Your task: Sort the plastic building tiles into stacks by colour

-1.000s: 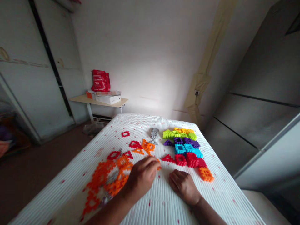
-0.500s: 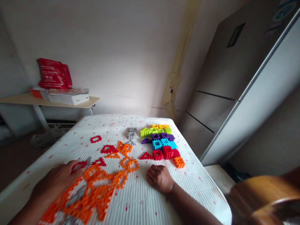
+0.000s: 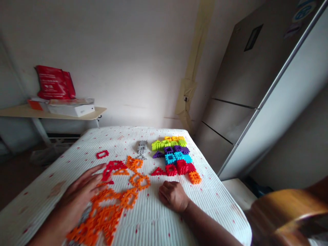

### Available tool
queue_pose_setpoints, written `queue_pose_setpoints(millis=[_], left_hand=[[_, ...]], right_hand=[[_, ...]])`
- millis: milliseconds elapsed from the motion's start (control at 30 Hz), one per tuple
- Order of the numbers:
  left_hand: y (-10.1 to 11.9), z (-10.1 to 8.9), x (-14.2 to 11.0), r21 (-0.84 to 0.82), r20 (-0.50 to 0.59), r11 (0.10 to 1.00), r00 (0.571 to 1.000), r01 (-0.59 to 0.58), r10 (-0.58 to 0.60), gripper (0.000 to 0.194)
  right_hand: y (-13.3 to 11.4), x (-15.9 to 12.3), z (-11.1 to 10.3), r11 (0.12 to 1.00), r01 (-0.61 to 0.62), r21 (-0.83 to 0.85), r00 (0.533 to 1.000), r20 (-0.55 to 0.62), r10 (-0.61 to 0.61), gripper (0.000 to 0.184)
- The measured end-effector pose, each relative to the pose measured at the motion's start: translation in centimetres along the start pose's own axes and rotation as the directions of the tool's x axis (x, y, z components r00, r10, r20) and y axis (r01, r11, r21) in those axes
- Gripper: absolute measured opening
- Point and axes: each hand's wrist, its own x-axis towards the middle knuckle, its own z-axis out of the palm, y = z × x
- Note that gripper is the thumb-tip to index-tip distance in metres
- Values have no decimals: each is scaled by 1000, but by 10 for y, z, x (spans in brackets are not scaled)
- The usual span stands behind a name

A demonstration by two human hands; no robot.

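My left hand (image 3: 79,191) lies flat on the white table (image 3: 153,218) with its fingers stretched out, the fingertips on red plastic pieces (image 3: 111,168) and the palm over a heap of orange lattice pieces (image 3: 107,212). My right hand (image 3: 173,195) rests on the table as a loose fist, and I see nothing in it. Just beyond it lie a red triangle (image 3: 157,172) and a sorted stack of blocks (image 3: 176,155) in yellow, green, purple, blue, red and orange rows. A grey piece (image 3: 141,149) sits left of that stack.
A single red ring piece (image 3: 102,154) lies apart at the left. A side table (image 3: 51,114) with a red bag (image 3: 54,82) and a white box stands by the far wall. A tall refrigerator (image 3: 256,85) is at the right. A wooden chair back (image 3: 289,208) shows at lower right.
My left hand has moved forward and right over the orange heap onto the red pieces, which have bunched together. My right hand has stayed put. The view has shifted slightly.
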Motion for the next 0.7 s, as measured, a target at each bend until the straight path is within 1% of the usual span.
queue_pose_setpoints(millis=[33, 67, 133, 167, 233, 300, 400, 467, 533, 600, 700], left_hand=[[-5, 15, -7, -81, 79, 997, 997, 18, -11, 47], [-12, 30, -12, -137, 113, 988, 992, 67, -51, 47], [-26, 55, -20, -240, 198, 951, 969, 197, -151, 46], [-33, 66, -23, -266, 234, 929, 952, 256, -196, 45], [-46, 83, -28, -310, 283, 899, 932, 311, -225, 46], [-55, 95, -31, -329, 328, 886, 919, 327, -217, 47], [-63, 104, -36, -338, 353, 880, 912, 333, -209, 47], [-67, 107, -39, -353, 374, 868, 903, 349, -211, 45], [-70, 107, -41, -382, 390, 849, 896, 366, -211, 41], [-72, 105, -42, -407, 392, 838, 898, 365, -200, 40], [-76, 101, -44, -415, 397, 844, 902, 341, -170, 40]], right_hand=[[1, 0, 0, 1000, -2, 9, 1000, -4, 2, 24], [1, 0, 0, 1000, -10, 23, 1000, -12, 11, 24], [3, 0, -2, 996, -46, 73, 998, -48, 50, 26], [3, 1, -4, 991, -72, 110, 994, -74, 80, 27], [3, 3, -11, 970, -131, 205, 978, -135, 160, 26], [-1, 7, -19, 931, -181, 316, 946, -202, 253, 22], [-14, 15, -32, 859, -194, 474, 896, -271, 352, 13], [-25, 20, -37, 830, -179, 529, 881, -289, 374, 14], [-35, 24, -39, 835, -169, 523, 879, -304, 368, 16], [-42, 27, -37, 863, -171, 475, 882, -317, 350, 17], [-50, 32, -32, 901, -190, 389, 892, -316, 324, 17]])
